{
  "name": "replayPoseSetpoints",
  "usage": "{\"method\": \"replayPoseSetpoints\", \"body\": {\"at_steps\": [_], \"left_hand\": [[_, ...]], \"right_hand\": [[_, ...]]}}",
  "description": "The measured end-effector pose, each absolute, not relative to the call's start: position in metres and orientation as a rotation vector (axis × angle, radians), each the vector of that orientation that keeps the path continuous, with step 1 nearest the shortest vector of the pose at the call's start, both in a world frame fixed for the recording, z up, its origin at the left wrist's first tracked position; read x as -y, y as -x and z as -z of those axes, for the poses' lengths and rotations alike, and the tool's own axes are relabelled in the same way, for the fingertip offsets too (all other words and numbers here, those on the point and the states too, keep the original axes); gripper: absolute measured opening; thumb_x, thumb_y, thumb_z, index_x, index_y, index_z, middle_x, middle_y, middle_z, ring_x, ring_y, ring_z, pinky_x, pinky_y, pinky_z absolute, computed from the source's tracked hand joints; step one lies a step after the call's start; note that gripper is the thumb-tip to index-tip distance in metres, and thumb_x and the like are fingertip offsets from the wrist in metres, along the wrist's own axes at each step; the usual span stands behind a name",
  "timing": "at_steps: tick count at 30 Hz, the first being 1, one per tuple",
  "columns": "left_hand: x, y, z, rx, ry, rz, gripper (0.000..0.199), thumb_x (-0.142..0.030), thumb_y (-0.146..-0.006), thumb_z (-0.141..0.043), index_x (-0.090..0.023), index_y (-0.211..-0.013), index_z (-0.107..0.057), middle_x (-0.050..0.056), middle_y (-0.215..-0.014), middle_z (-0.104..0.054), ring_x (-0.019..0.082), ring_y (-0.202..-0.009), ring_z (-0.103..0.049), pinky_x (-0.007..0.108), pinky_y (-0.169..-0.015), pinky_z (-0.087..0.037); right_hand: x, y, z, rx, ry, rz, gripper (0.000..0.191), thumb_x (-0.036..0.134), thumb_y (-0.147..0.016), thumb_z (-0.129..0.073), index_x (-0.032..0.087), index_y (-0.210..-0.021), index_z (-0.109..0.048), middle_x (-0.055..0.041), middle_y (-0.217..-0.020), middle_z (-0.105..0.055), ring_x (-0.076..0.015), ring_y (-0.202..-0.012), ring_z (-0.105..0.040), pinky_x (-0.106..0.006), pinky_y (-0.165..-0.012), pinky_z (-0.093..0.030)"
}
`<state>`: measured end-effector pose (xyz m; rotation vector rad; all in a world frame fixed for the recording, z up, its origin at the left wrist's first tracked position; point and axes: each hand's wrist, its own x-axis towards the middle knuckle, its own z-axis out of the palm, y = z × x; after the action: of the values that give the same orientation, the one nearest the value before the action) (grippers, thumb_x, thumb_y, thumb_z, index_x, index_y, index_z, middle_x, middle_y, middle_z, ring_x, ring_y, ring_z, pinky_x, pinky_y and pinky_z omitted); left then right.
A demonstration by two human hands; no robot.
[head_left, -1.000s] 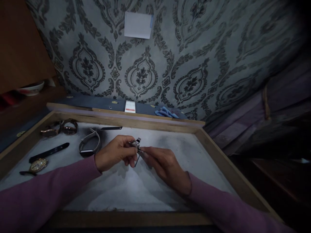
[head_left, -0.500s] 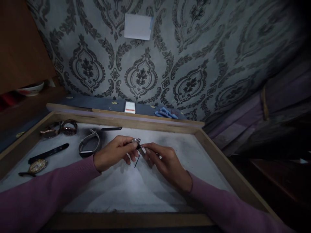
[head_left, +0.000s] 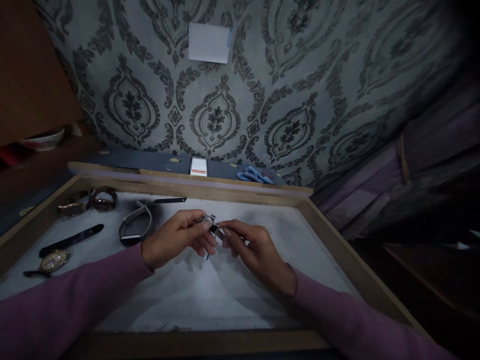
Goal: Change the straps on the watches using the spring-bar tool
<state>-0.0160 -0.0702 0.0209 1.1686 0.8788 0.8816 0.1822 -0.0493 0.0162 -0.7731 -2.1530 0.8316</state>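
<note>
My left hand [head_left: 174, 237] is closed round a small silver wristwatch [head_left: 207, 219], held above the white tray floor with thumb and fingers at its edges. Part of a thin dark strip [head_left: 207, 257] shows below the left fingers; most of it is hidden. In my right hand [head_left: 258, 250] a slim metal tool [head_left: 220, 228] is pinched, its tip against or very close to the watch's near side. The exact kind of tool cannot be made out. Both hands are over the middle of the tray.
A wooden-rimmed tray [head_left: 225, 339] surrounds the work. On its left lie a gold-faced watch [head_left: 54, 260] with black strap, a grey-strapped watch [head_left: 133, 237], two brown watches [head_left: 103, 200] and a black flat blade [head_left: 170, 200]. Behind the rim are a small box [head_left: 198, 166] and blue cloth [head_left: 254, 174].
The left fingers have curled lower, covering more of the dark strip. The watch and tool stay almost in place; the whole view has shifted slightly.
</note>
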Motion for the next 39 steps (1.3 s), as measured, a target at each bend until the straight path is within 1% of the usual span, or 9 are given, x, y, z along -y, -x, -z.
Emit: {"method": "replayPoseSetpoints", "body": {"at_steps": [5,8,14,17,21,24,28,32,39], "left_hand": [[0.0711,0.0155,-0.0207,-0.863,-1.163,-0.893,0.039,-0.049,-0.079,-0.068,-0.012,-0.084,-0.059,0.008,-0.076,-0.071,0.015,-0.066,-0.067,0.022,-0.057,-0.05],[0.0719,0.0138,-0.0198,-0.851,-1.133,-0.905,0.038,-0.049,-0.078,-0.07,-0.012,-0.082,-0.059,0.006,-0.073,-0.07,0.014,-0.064,-0.067,0.023,-0.057,-0.051],[0.0747,0.01,-0.0162,-0.84,-1.091,-0.941,0.032,-0.043,-0.081,-0.069,-0.012,-0.082,-0.059,0.005,-0.072,-0.07,0.014,-0.063,-0.066,0.024,-0.058,-0.052],[0.0755,0.0086,-0.0155,-0.838,-1.064,-0.959,0.029,-0.04,-0.082,-0.068,-0.012,-0.082,-0.059,0.005,-0.071,-0.07,0.014,-0.063,-0.066,0.024,-0.059,-0.052],[0.0756,0.0074,-0.0174,-0.823,-1.031,-0.98,0.027,-0.038,-0.083,-0.068,-0.012,-0.082,-0.059,0.005,-0.071,-0.07,0.014,-0.063,-0.067,0.023,-0.058,-0.052],[0.0756,0.0074,-0.0202,-0.802,-1.033,-0.988,0.028,-0.039,-0.082,-0.069,-0.012,-0.082,-0.06,0.006,-0.072,-0.07,0.014,-0.063,-0.067,0.023,-0.058,-0.051],[0.0755,0.0086,-0.023,-0.777,-1.049,-1.004,0.03,-0.041,-0.081,-0.07,-0.012,-0.083,-0.06,0.007,-0.074,-0.071,0.014,-0.064,-0.067,0.022,-0.058,-0.051],[0.0748,0.01,-0.0235,-0.769,-1.043,-1.004,0.029,-0.039,-0.082,-0.07,-0.012,-0.084,-0.061,0.007,-0.074,-0.072,0.014,-0.065,-0.067,0.023,-0.058,-0.051],[0.0739,0.0099,-0.0234,-0.75,-1.034,-1.003,0.024,-0.035,-0.084,-0.068,-0.012,-0.083,-0.061,0.007,-0.073,-0.071,0.013,-0.064,-0.067,0.022,-0.058,-0.051]], "right_hand": [[0.0502,-0.1823,-0.0168,2.17,0.746,-0.764,0.025,0.022,-0.096,-0.047,0.014,-0.104,-0.069,0.001,-0.061,-0.061,-0.0069,-0.045,-0.049,-0.017,-0.046,-0.042],[0.0515,-0.182,-0.017,2.195,0.718,-0.667,0.025,0.02,-0.095,-0.047,0.014,-0.103,-0.07,0.0001,-0.061,-0.062,-0.0081,-0.048,-0.053,-0.018,-0.049,-0.044],[0.0532,-0.1815,-0.0144,2.223,0.655,-0.488,0.025,0.014,-0.094,-0.047,0.014,-0.104,-0.07,-0.0064,-0.077,-0.073,-0.0126,-0.064,-0.067,-0.02,-0.06,-0.051],[0.0528,-0.1827,-0.0117,2.234,0.625,-0.44,0.025,0.013,-0.093,-0.048,0.013,-0.108,-0.069,-0.0086,-0.081,-0.075,-0.0151,-0.069,-0.07,-0.023,-0.063,-0.054],[0.0524,-0.1842,-0.0115,2.233,0.636,-0.43,0.027,0.012,-0.093,-0.048,0.014,-0.111,-0.068,-0.009,-0.083,-0.075,-0.0167,-0.071,-0.071,-0.025,-0.064,-0.055],[0.0525,-0.1842,-0.0141,2.208,0.67,-0.475,0.026,0.014,-0.093,-0.048,0.016,-0.11,-0.068,-0.0068,-0.08,-0.074,-0.0145,-0.064,-0.069,-0.025,-0.062,-0.055],[0.0527,-0.1832,-0.0162,2.15,0.741,-0.615,0.025,0.019,-0.096,-0.047,0.014,-0.108,-0.069,-0.0024,-0.068,-0.067,-0.0095,-0.051,-0.059,-0.02,-0.051,-0.049],[0.0526,-0.1828,-0.0151,2.113,0.749,-0.705,0.027,0.024,-0.096,-0.047,0.015,-0.11,-0.069,-0.0001,-0.063,-0.062,-0.0081,-0.047,-0.052,-0.019,-0.047,-0.045],[0.052,-0.1825,-0.0162,2.091,0.745,-0.797,0.028,0.026,-0.096,-0.047,0.015,-0.109,-0.069,0.0005,-0.061,-0.059,-0.0075,-0.044,-0.047,-0.02,-0.044,-0.042]]}}
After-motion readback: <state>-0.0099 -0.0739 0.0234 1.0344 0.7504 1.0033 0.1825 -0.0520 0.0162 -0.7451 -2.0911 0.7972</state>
